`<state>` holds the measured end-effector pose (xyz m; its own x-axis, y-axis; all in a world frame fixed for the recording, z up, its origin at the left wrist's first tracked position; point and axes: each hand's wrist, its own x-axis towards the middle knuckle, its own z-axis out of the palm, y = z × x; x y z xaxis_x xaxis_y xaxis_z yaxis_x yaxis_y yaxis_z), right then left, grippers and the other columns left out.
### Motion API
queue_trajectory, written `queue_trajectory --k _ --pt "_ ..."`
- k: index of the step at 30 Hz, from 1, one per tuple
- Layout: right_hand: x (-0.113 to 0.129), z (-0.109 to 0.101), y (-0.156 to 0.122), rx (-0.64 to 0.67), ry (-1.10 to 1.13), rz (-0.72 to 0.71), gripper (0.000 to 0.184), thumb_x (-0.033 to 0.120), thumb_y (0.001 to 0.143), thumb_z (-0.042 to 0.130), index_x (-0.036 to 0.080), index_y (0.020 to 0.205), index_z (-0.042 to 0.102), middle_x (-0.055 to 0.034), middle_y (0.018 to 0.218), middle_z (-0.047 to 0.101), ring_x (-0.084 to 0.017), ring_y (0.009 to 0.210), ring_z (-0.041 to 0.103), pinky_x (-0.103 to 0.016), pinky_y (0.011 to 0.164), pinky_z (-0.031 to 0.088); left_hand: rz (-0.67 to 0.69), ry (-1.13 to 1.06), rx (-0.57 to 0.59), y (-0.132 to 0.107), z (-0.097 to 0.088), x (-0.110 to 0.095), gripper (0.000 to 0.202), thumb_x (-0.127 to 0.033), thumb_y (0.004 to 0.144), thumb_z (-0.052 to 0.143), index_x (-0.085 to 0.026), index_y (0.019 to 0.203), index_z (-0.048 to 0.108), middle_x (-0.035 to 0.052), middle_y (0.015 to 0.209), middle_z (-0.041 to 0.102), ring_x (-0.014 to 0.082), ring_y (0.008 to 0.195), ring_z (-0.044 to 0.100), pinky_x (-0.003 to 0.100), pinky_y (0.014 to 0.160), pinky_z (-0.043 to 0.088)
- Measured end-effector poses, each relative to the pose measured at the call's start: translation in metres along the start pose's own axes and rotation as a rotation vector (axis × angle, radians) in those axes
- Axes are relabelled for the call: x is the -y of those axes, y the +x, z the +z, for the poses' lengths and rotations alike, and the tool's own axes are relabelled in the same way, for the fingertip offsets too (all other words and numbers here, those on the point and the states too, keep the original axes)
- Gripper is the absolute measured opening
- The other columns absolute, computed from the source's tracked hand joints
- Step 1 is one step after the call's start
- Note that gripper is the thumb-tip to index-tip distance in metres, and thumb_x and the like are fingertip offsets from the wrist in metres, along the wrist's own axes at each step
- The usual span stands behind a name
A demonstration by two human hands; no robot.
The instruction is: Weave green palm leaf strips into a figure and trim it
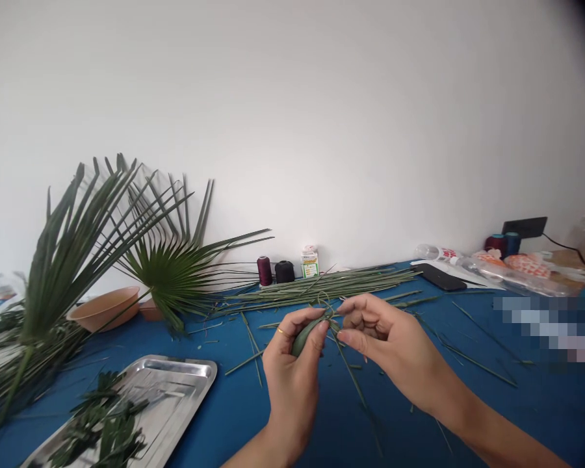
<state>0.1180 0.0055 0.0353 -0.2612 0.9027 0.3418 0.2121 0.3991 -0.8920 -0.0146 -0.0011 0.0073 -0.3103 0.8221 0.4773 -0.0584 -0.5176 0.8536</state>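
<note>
Near the middle of the view, my left hand [295, 370] is closed around a small green palm-leaf piece [302, 339], gripping it between thumb and fingers. Thin strips curl into a loop [324, 300] at its top. My right hand [383, 331] is just to the right, its fingers bent in a pinch at a thin leaf strip [335, 323] that comes from the piece. The fingertips partly hide where the strip is held. Long thin strips [355, 380] hang or lie below the hands.
A metal tray [195, 370] with dark green leaf pieces [110, 422] lies front left. Palm fans [175, 266] and an orange bowl [112, 309] stand behind it. Leaf strips [297, 286], thread spools [264, 270] and a small box [310, 263] line the wall; a black phone [439, 276] lies right.
</note>
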Motion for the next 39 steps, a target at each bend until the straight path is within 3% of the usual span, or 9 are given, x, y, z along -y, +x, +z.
queue_trajectory --k 7,23,27,29,32,39 --pt "-0.002 -0.002 -0.002 0.078 -0.007 0.090 0.012 0.032 0.076 0.058 0.021 0.079 0.062 0.0043 0.063 0.054 -0.008 0.056 0.044 -0.017 0.050 0.038 0.001 -0.069 -0.032 0.005 -0.003 0.004 0.005 -0.021 0.075 0.061 -0.022 0.080 0.062 -0.0051 0.064 0.056 0.0049 0.053 0.048 0.014 0.050 0.041" --pt "-0.009 -0.020 -0.022 0.133 -0.419 -0.118 0.013 0.027 0.083 0.048 0.023 0.072 0.053 0.0050 0.068 0.053 -0.010 0.063 0.048 -0.020 0.058 0.038 -0.052 -0.275 -0.024 0.006 -0.004 -0.002 0.022 -0.018 0.076 0.061 -0.021 0.096 0.053 -0.0043 0.071 0.057 0.0036 0.054 0.046 0.013 0.049 0.040" --pt "-0.012 -0.029 -0.022 0.151 -0.491 -0.106 0.013 0.029 0.082 0.050 0.023 0.072 0.055 0.0041 0.070 0.057 -0.011 0.065 0.052 -0.021 0.060 0.041 -0.068 -0.305 0.056 0.004 -0.003 -0.004 0.020 -0.019 0.076 0.061 -0.021 0.095 0.057 -0.0040 0.069 0.057 0.0028 0.052 0.046 0.012 0.049 0.040" --pt "-0.008 -0.029 -0.020 0.143 -0.488 -0.111 0.008 0.030 0.080 0.053 0.025 0.081 0.059 0.0031 0.080 0.061 -0.013 0.075 0.056 -0.023 0.067 0.043 -0.095 -0.285 0.099 0.002 -0.002 -0.004 0.019 -0.019 0.075 0.061 -0.021 0.093 0.059 -0.0043 0.065 0.056 0.0031 0.052 0.047 0.012 0.049 0.041" --pt "0.001 -0.023 -0.016 0.107 -0.385 -0.142 0.019 0.033 0.080 0.053 0.028 0.097 0.057 0.0029 0.093 0.063 -0.014 0.085 0.057 -0.023 0.073 0.045 -0.138 -0.234 0.136 0.000 -0.002 -0.004 0.013 -0.019 0.073 0.063 -0.020 0.086 0.063 -0.0051 0.057 0.054 0.0034 0.051 0.048 0.012 0.049 0.041" --pt "0.008 -0.003 -0.005 -0.014 -0.212 -0.108 0.010 0.029 0.082 0.052 0.025 0.088 0.059 0.0039 0.080 0.065 -0.012 0.075 0.061 -0.021 0.067 0.047 -0.108 -0.183 0.134 0.001 -0.002 -0.007 0.007 -0.018 0.070 0.065 -0.020 0.076 0.065 -0.0038 0.070 0.059 0.0038 0.052 0.048 0.014 0.049 0.042"
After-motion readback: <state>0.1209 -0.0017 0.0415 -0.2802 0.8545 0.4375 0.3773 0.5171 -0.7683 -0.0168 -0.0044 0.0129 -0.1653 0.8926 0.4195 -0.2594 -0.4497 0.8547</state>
